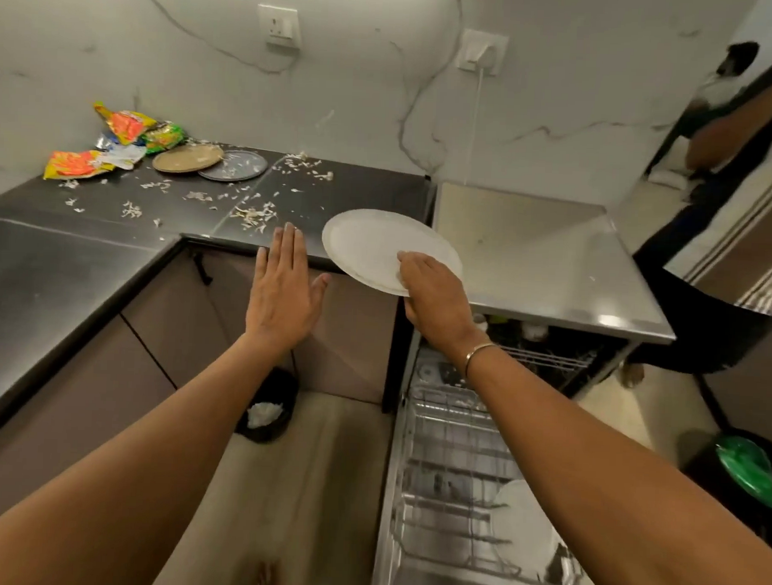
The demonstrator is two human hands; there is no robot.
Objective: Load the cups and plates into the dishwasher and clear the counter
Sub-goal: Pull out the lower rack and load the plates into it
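Note:
My right hand (432, 294) grips a white plate (373, 243) by its near rim, held in the air at the counter's front corner. My left hand (284, 284) is flat with straight fingers, hovering just left of the plate over the edge of the dark counter (93, 221). At the back of the counter lie a tan plate (185, 157) and a grey plate (237, 166), partly overlapping. Below on the right, the dishwasher's lower rack (452, 469) is pulled out, with a white plate (523, 516) standing in it.
Snack wrappers (113, 145) and scattered white scraps (251, 211) litter the counter. A steel worktop (552, 254) covers the dishwasher. A black bin (268, 406) stands on the floor by the cabinets, a green-lined bin (745, 471) at right. Another person (722, 129) stands at far right.

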